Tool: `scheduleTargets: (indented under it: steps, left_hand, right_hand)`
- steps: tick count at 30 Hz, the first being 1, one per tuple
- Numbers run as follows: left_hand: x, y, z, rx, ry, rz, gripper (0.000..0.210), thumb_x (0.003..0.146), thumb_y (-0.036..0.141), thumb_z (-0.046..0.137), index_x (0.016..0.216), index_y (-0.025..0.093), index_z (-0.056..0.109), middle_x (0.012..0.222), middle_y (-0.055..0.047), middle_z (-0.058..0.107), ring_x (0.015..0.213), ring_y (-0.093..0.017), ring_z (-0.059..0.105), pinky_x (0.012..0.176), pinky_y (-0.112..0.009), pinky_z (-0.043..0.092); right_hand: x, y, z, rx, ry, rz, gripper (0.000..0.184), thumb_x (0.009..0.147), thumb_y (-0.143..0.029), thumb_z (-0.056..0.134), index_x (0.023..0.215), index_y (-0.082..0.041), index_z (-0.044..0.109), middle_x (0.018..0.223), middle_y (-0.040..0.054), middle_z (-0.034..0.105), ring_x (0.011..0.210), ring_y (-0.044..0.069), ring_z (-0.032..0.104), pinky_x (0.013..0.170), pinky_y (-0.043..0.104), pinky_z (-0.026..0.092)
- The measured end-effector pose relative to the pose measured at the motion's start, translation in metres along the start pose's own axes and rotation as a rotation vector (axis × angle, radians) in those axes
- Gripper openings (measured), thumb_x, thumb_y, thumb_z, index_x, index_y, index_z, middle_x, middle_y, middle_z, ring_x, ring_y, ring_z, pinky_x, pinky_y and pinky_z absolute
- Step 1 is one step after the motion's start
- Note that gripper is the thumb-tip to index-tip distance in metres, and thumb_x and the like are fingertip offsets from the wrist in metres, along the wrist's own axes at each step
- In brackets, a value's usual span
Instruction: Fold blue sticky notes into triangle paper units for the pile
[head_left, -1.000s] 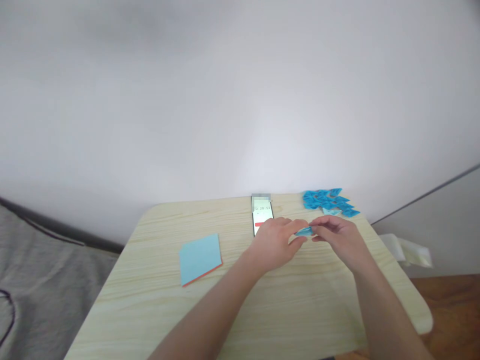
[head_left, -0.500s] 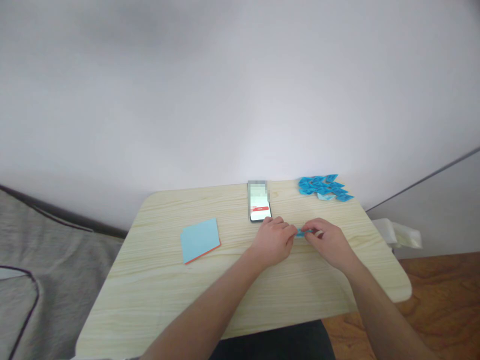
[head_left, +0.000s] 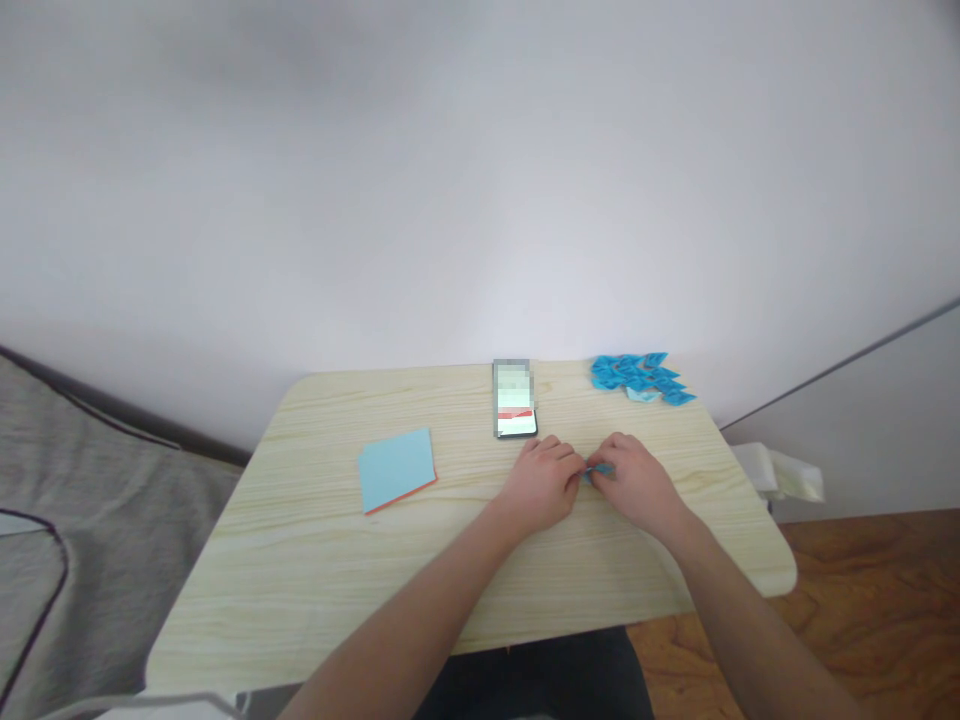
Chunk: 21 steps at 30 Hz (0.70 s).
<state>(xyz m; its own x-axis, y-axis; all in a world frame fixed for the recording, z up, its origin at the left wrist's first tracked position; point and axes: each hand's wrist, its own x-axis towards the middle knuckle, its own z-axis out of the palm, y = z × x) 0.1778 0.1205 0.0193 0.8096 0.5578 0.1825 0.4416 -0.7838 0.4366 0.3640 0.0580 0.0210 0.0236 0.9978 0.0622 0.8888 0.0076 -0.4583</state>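
Hands drawn closer than half a second ago, the left hand [head_left: 546,483] and right hand [head_left: 632,482] pinch a small blue paper [head_left: 604,468] between them, right of center over the worktop [head_left: 315,580]. Knuckles face up; forearms angle in from the near side. The phone [head_left: 516,395], partly covered a second ago, shows whole. Wood spans from pad [head_left: 397,470] to left hand, and from right hand to the right edge.

The wall [head_left: 555,240] glows softly, dimmer at upper left.
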Motion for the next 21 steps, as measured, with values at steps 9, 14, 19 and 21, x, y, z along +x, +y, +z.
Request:
scheduleTargets:
  steps: [9,14,19,21]
  left_hand:
    - [-0.011,0.005,-0.008,-0.073,0.083,-0.062,0.040,0.090,0.017,0.060,0.128,0.027,0.060,0.111,-0.005,0.069,0.108,-0.024,0.058,0.097,-0.041,0.045]
    - [-0.037,0.002,-0.031,-0.105,0.221,-0.157,0.038,0.094,0.023,0.058,0.132,0.028,0.057,0.116,-0.005,0.068,0.111,-0.025,0.059,0.097,-0.043,0.045]
    - [-0.081,-0.023,-0.057,-0.062,0.332,-0.248,0.025,0.096,0.023,0.057,0.119,0.028,0.063,0.110,-0.004,0.069,0.108,-0.024,0.060,0.095,-0.042,0.046]
    - [-0.100,-0.037,-0.064,-0.023,0.374,-0.296,0.021,0.096,0.024,0.058,0.115,0.028,0.065,0.108,-0.003,0.069,0.106,-0.023,0.060,0.094,-0.042,0.046]
  right_hand:
    - [0.016,0.033,-0.015,-0.066,0.035,-0.072,0.014,0.086,-0.025,0.066,0.091,-0.024,0.079,0.091,0.0066,0.067,0.093,0.023,0.061,0.088,0.035,0.049]
    - [0.059,0.074,-0.035,-0.188,0.140,-0.031,0.023,0.091,-0.032,0.061,0.098,-0.022,0.080,0.098,0.0110,0.065,0.103,0.029,0.057,0.098,0.044,0.043]
    - [0.091,0.091,-0.041,-0.279,0.105,-0.040,0.021,0.089,-0.029,0.061,0.097,-0.025,0.080,0.097,0.0106,0.063,0.102,0.029,0.056,0.095,0.043,0.042]
    - [0.097,0.092,-0.043,-0.300,0.085,-0.047,0.020,0.088,-0.028,0.062,0.095,-0.025,0.080,0.097,0.0102,0.064,0.100,0.028,0.056,0.093,0.042,0.042]
